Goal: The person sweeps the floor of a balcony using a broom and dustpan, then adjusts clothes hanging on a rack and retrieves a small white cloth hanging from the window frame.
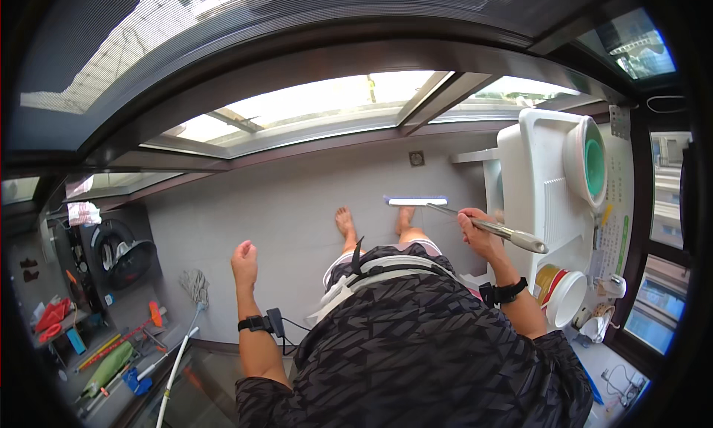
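Observation:
My right hand (pixel 480 234) is closed around the metal handle of a floor brush (pixel 418 201). The handle's grey grip end (pixel 529 242) points to the right, past my wrist. The brush has a long white head with bluish bristles, which lies by the toes of my right foot on the grey tiled floor (pixel 278 205). On the other side, my left hand (pixel 244 258) hangs over the floor with its fingers curled and nothing visible in them. Dark bands with small devices are strapped to both forearms.
A white laundry sink (pixel 537 177) with stacked basins (pixel 591 161) stands at right, a white bucket (pixel 565 298) below it. A string mop (pixel 195 286) leans at left, near a washing machine (pixel 108 252) and long-handled tools. Windows line the far wall; a floor drain (pixel 416 158) lies ahead.

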`<state>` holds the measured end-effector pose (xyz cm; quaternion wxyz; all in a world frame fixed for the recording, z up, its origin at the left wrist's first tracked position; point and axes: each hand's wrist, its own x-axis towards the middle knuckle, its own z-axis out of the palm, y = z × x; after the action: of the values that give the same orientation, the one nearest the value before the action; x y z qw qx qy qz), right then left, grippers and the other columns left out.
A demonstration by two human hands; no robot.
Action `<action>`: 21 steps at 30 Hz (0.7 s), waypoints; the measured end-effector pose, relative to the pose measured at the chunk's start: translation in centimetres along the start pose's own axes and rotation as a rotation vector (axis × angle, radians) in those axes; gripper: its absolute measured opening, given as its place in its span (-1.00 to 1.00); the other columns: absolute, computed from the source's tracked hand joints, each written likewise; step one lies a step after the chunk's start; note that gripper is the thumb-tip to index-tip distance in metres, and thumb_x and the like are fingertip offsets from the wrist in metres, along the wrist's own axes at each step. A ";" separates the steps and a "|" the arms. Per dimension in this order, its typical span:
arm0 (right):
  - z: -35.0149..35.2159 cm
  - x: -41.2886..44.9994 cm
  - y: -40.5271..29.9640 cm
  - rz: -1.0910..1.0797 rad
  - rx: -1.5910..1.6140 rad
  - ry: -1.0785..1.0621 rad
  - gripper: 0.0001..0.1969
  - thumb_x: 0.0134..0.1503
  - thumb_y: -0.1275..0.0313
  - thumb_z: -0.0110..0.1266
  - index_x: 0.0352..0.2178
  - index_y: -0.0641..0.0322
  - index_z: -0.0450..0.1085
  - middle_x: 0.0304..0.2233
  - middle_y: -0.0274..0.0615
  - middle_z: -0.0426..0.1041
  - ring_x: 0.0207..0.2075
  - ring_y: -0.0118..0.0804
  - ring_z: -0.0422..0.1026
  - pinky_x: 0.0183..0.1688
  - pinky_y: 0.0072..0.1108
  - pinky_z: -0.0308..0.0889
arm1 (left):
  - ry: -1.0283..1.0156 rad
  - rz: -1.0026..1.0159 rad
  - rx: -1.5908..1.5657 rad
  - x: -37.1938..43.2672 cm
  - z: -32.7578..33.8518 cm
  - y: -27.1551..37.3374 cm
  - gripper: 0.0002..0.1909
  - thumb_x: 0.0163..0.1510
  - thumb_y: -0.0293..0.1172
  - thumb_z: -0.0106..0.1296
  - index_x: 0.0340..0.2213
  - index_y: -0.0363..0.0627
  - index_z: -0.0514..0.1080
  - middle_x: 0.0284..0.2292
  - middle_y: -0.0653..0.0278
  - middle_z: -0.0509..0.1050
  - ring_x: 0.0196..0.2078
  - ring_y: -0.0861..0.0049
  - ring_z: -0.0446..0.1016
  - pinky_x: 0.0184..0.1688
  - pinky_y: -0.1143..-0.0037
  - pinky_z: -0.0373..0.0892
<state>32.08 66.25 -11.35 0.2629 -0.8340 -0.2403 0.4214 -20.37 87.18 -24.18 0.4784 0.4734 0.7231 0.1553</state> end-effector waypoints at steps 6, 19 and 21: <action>2.6 -1.0 -5.0 0.052 0.072 -0.146 -0.64 0.16 0.18 0.04 -0.20 0.29 0.39 -0.56 -0.35 0.40 -0.59 -0.58 0.38 -0.54 -0.73 0.29 | -0.105 -0.237 -0.038 -3.6 1.0 -7.3 -0.63 0.09 -0.30 -0.01 -0.07 -0.17 0.37 -0.31 0.35 0.47 -0.38 0.64 0.42 -0.44 0.59 0.36; 6.3 -0.4 -9.0 -0.052 0.121 -0.278 -0.64 0.17 0.23 0.04 -0.14 0.31 0.37 -0.51 -0.29 0.44 -0.53 -0.55 0.41 -0.49 -0.70 0.33 | -0.141 -0.489 -0.228 -7.2 1.6 -10.1 -0.65 0.09 -0.32 -0.03 -0.10 -0.20 0.38 -0.31 0.32 0.47 -0.40 0.63 0.42 -0.51 0.62 0.33; 6.6 -0.5 -9.7 -0.043 0.111 -0.270 -0.65 0.17 0.23 0.04 -0.15 0.31 0.37 -0.51 -0.30 0.44 -0.54 -0.56 0.40 -0.49 -0.70 0.33 | -0.144 -0.495 -0.221 -7.3 1.5 -10.5 -0.65 0.10 -0.31 -0.03 -0.10 -0.19 0.38 -0.31 0.32 0.46 -0.40 0.62 0.43 -0.50 0.62 0.33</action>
<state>24.65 74.72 -8.19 0.2830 -0.7484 -0.2677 0.5368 -24.06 75.50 -28.09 0.6007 0.2370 0.7596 0.0776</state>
